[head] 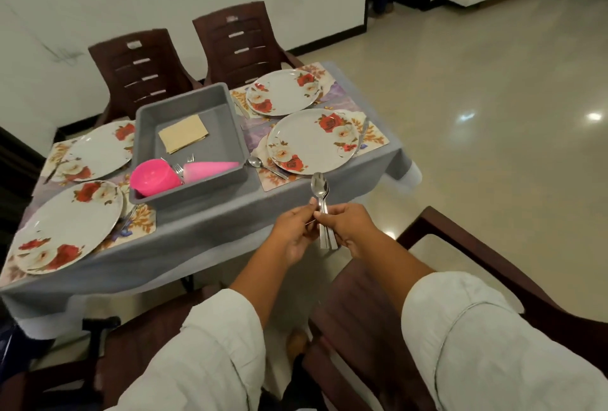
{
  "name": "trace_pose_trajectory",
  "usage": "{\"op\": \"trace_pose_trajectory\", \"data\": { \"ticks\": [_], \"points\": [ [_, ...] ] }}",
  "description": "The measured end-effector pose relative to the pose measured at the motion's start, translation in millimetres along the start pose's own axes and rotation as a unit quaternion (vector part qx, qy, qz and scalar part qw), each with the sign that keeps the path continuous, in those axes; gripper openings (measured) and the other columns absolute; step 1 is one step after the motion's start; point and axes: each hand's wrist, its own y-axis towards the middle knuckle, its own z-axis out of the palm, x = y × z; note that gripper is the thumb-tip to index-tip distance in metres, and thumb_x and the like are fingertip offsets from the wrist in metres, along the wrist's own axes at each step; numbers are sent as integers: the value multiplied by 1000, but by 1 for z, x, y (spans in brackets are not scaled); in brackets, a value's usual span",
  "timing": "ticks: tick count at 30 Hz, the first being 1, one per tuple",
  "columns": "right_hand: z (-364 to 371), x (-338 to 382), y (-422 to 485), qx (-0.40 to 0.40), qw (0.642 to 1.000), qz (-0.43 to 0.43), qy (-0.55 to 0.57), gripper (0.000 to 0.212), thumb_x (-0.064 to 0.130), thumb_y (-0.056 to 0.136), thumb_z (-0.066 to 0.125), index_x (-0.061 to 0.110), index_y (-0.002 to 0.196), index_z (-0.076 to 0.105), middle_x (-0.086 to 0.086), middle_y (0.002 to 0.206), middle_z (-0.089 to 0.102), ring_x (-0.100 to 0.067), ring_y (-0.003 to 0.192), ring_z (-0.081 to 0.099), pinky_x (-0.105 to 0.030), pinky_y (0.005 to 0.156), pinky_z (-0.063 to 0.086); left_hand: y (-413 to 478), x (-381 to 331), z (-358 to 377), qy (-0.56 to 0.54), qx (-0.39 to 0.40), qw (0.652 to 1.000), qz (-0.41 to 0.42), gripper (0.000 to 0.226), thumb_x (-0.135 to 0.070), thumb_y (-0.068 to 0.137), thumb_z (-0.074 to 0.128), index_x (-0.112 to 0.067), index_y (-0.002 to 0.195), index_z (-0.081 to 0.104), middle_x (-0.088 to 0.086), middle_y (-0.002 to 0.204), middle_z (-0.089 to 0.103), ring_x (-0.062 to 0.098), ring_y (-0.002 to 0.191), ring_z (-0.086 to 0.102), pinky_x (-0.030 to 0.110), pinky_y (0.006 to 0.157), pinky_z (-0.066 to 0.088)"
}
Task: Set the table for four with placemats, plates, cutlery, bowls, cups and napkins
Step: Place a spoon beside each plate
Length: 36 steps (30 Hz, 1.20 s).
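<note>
Both hands meet in front of the table's near edge around a bunch of steel spoons (320, 188), bowls pointing up. My left hand (294, 233) pinches the handles from the left, and my right hand (348, 226) grips them from the right. Several floral plates sit on floral placemats: near right plate (311, 140), far right plate (283, 91), near left plate (65, 226), far left plate (98, 150). One spoon (263, 165) lies on the mat left of the near right plate. A grey tub (187, 147) in the middle holds folded napkins (183, 132), forks (184, 164), pink bowls (154, 178) and pink cups (210, 169).
A grey cloth (197, 239) covers the table. Two dark brown chairs (141, 71) (240, 42) stand at the far side against the wall. Another dark chair (460, 266) is close on my right, below my arm. Shiny tiled floor (493, 114) spreads to the right.
</note>
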Motion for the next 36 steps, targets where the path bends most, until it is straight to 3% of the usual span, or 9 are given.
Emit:
{"op": "trace_pose_trajectory", "data": {
  "ticks": [2, 6, 9, 10, 14, 20, 22, 31, 36],
  "points": [
    [-1, -8, -14, 9, 1000, -4, -2, 20, 23, 82, 84, 12, 98, 78, -7, 84, 79, -26, 81, 77, -42, 78, 61, -15, 6, -3, 5, 7, 1000, -4, 20, -27, 93, 72, -7, 93, 77, 13, 95, 65, 16, 76, 58, 25, 66, 57],
    [9, -18, -40, 34, 999, -19, -22, 13, 21, 84, 83, 13, 93, 79, -8, 84, 78, -25, 81, 76, -42, 81, 61, -42, 13, -19, 12, 12, 1000, -7, 17, -17, 91, 73, -9, 78, 82, 16, 89, 58, 17, 73, 53, 28, 65, 60],
    [28, -24, -56, 54, 998, -25, -30, 13, 18, 86, 81, 12, 96, 78, -8, 86, 78, -24, 83, 75, -40, 81, 60, -60, 13, -42, 20, 1, 1000, 1, 10, -11, 89, 74, -2, 92, 79, 24, 101, 56, 28, 83, 57, 35, 71, 63],
    [35, -25, -60, 66, 997, -23, -37, 13, 20, 87, 80, 13, 98, 78, -6, 87, 78, -24, 85, 75, -41, 83, 60, -66, 14, -51, 25, -4, 1000, 7, 17, -9, 89, 74, 3, 101, 75, 25, 104, 57, 32, 88, 57, 37, 75, 63],
    [71, -30, -78, 110, 992, -18, -54, 15, 22, 92, 74, 13, 103, 76, -8, 93, 78, -25, 91, 75, -41, 85, 61, -87, 14, -92, 48, -27, 998, 26, 28, -8, 92, 71, 7, 115, 67, 18, 97, 73, 21, 82, 71, 39, 86, 61],
    [138, -41, -117, 141, 990, 12, -19, 19, 13, 101, 61, 4, 112, 72, -9, 89, 75, -9, 68, 72, -21, 59, 55, -119, 22, -157, 54, -68, 995, 42, 21, -5, 95, 66, 10, 110, 65, 17, 87, 71, 18, 65, 69, 30, 62, 61],
    [160, -46, -128, 144, 989, 28, -6, 20, 8, 102, 57, 0, 115, 70, -9, 88, 74, -7, 64, 71, -18, 58, 56, -134, 26, -174, 44, -86, 994, 46, 22, -4, 96, 65, 12, 111, 64, 17, 83, 69, 17, 60, 67, 28, 57, 61],
    [225, -60, -191, 163, 986, 41, 10, 21, 3, 97, 63, -5, 115, 69, -13, 82, 71, -13, 57, 68, -23, 48, 54, -209, 41, -233, -8, -113, 991, 68, 19, -9, 97, 64, 3, 111, 66, 8, 83, 72, 10, 69, 70, 24, 63, 57],
    [249, -69, -221, 193, 981, 29, -22, 19, 3, 92, 71, -2, 110, 71, -17, 95, 75, -22, 75, 73, -31, 62, 61, -258, 51, -255, -39, -150, 984, 90, 28, -10, 94, 69, 6, 117, 65, 5, 80, 73, 8, 67, 70, 26, 68, 59]
  ]
}}
